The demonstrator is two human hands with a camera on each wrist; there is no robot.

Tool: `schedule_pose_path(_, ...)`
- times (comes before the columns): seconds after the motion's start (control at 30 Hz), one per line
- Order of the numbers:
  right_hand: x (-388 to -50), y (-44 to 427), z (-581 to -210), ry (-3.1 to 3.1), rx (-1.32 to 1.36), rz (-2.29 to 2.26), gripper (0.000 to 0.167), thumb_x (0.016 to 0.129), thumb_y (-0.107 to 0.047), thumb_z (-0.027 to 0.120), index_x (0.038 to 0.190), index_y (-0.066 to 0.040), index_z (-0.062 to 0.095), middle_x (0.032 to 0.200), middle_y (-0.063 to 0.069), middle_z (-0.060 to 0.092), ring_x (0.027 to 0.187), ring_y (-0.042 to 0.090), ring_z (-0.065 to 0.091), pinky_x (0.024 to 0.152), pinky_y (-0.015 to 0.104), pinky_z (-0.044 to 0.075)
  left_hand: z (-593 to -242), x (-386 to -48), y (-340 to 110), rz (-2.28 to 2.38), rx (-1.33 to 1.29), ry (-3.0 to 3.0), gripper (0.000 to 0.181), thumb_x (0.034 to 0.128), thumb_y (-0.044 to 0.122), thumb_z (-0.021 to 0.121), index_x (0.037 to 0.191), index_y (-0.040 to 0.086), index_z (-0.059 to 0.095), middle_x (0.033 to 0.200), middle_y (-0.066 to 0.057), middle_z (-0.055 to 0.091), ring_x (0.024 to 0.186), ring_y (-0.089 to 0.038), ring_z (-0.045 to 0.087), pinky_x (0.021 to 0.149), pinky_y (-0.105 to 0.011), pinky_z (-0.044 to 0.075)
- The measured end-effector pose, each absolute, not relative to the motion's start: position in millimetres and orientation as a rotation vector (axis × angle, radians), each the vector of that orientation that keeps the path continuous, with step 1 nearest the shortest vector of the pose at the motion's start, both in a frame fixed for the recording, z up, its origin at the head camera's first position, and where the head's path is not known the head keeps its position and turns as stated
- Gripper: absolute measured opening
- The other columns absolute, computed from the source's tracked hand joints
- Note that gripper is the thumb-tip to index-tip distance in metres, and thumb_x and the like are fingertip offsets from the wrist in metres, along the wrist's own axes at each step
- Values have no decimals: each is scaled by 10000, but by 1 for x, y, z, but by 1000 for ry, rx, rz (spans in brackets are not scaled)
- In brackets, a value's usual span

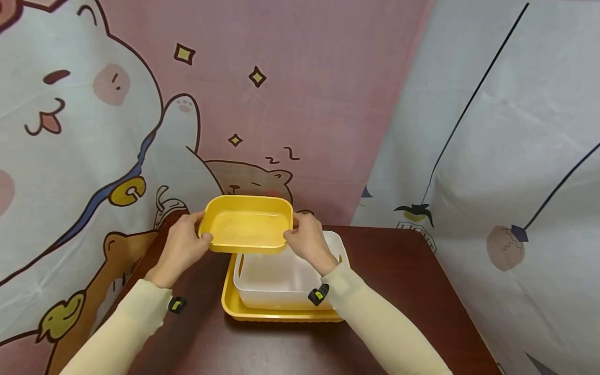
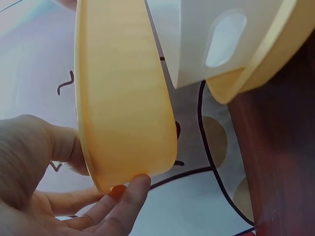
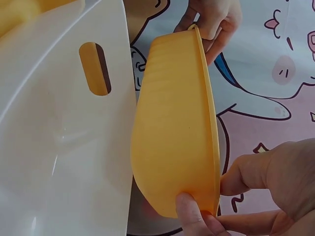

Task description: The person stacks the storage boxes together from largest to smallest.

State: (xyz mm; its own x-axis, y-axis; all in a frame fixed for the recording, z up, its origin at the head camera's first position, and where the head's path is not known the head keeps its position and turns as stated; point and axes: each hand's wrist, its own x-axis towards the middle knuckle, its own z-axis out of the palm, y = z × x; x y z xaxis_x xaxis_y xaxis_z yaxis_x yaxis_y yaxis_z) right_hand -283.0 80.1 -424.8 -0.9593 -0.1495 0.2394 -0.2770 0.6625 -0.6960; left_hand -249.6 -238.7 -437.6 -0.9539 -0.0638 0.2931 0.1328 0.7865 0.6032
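Both hands hold up a small yellow plastic tray (image 1: 248, 224), its hollow side tilted toward me. My left hand (image 1: 182, 245) pinches its left end, thumb over the rim and fingers underneath, as the left wrist view also shows with the hand (image 2: 74, 182) at the tray's corner. At the right end my right hand (image 1: 309, 237) grips the rim the same way. Below and behind it a white plastic basket (image 1: 281, 299) with oval handle slots sits inside a larger yellow tray (image 1: 281, 316) on the table.
The dark reddish-brown table (image 1: 389, 291) carries the stacked basket and tray near its middle. A printed cartoon cloth (image 1: 304, 78) hangs right behind and along the left side. Pale printed cloth (image 1: 469, 130) bounds the right.
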Motion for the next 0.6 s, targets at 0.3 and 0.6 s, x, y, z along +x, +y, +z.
schedule_pose_path(0.3,-276,102,-423,-2767,293,1190,498,986,-63,843,1470,20,757,1238,200,835,980,261,808,905,428,740,-431,-248,-218,-924,-61,-2723,684,995,74,738,1632,-115,574,1422,-352,684,1171,-463,697,1050,-639,658)
schedule_pose_path(0.6,-268,121,-417,-2804,261,1225,580,995,-61,858,1544,41,702,1356,236,816,1022,302,833,930,459,741,-430,-246,-202,-895,-130,-2759,723,984,61,770,1638,-144,542,1444,-367,669,1146,-443,704,1020,-610,684)
